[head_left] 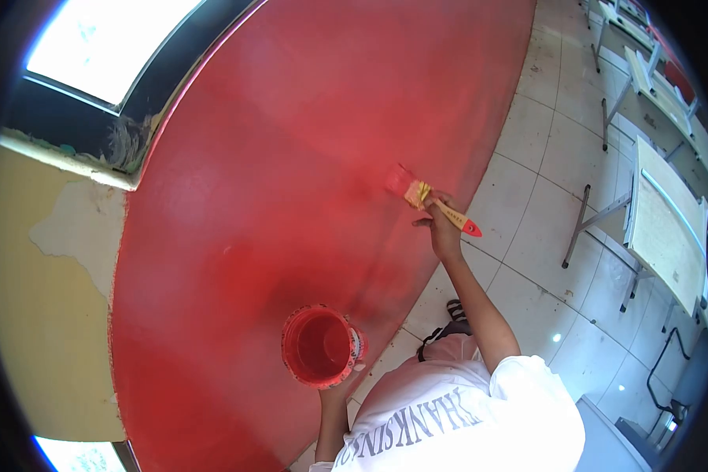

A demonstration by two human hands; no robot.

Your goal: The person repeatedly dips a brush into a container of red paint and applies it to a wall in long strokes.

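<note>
White shirt (456,417), worn by the person with the camera, fills the lower middle of the frame, its large printed letters upside down in this view; the right forearm runs up from its sleeve. Near the centre, the right hand (444,226) has its fingers closed narrowly around a paintbrush (458,218), near where the handle meets the metal band; the handle's red tip points to the lower right, and the red-coated bristles point to the upper left, seemingly against the red wall (291,157).

Below and left of it, the left hand (336,392) holds a red bucket (289,350) from beneath and along its right side; most of that hand is hidden, so its full grip cannot be told. The bucket's open mouth faces the camera, showing red inside; its rim is smeared.

Red wall spans the middle of the frame, uneven in shade; yellow wall (39,315) with a pale bare patch lies at the left, a bright window (110,47) at the upper left; light floor tiles (558,212) run down the right, with pale-topped desks (665,228) at the far right; a dark sandal (455,309) shows below the right hand.
</note>
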